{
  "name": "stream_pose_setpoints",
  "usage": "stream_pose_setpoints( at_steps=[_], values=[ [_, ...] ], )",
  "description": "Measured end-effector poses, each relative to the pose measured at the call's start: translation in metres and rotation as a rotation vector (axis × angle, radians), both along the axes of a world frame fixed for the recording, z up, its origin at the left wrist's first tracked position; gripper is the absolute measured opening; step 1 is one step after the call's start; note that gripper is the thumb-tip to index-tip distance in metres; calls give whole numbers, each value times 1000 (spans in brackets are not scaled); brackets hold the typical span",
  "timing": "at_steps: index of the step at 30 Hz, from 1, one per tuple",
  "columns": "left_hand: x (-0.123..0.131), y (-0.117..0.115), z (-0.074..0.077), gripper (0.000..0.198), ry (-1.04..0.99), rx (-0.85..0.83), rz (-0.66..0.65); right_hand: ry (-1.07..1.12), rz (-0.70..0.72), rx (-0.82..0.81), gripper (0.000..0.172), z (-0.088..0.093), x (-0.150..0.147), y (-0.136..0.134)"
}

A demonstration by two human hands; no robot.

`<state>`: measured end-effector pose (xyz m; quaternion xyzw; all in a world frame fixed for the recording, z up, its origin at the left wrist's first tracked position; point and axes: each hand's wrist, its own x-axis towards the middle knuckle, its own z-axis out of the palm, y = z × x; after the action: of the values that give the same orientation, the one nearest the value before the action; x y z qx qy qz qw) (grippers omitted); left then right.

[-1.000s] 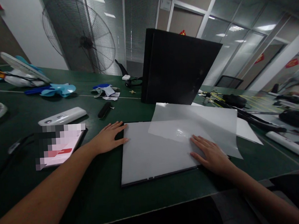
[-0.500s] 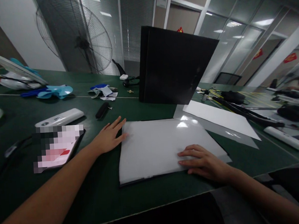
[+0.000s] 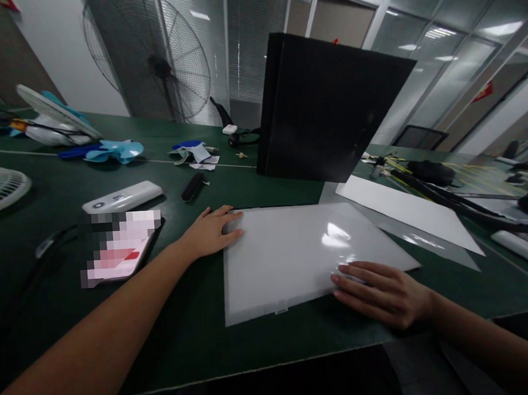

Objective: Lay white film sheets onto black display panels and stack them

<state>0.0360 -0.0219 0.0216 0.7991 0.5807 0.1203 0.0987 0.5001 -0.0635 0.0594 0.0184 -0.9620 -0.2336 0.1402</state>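
A glossy white sheet (image 3: 281, 256), four-cornered and with a small tab on its near edge, lies flat on the green table in front of me. My left hand (image 3: 210, 232) rests at its far left corner, fingers spread, the tips on the sheet. Along the near right edge lies my right hand (image 3: 381, 291), fingers stretched out and touching the sheet. A thin dark border shows under the far edge. Neither hand grasps anything.
Behind the sheet stands a large black panel (image 3: 330, 110). To its right lie a white sheet (image 3: 408, 212) and a clear film. A phone (image 3: 124, 253), a white device (image 3: 123, 197) and a black pocket-knife-like object (image 3: 193, 187) lie left. A fan (image 3: 162, 66) stands beyond.
The view has shifted, moving everything rightward in the picture. My right hand has slid toward the sheet's near edge. The dark border along the near and left edges no longer shows.
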Motion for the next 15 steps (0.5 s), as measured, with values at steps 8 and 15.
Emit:
stream_pose_setpoints(
  at_steps=[8, 15],
  values=[
    [-15, 1, 0, 67, -101, -33, -41, 66, -97, -96, 54, 0, 8, 19],
    [-11, -3, 5, 73, -73, 44, -114, 132, -156, -172, 54, 18, 13, 17]
  ],
)
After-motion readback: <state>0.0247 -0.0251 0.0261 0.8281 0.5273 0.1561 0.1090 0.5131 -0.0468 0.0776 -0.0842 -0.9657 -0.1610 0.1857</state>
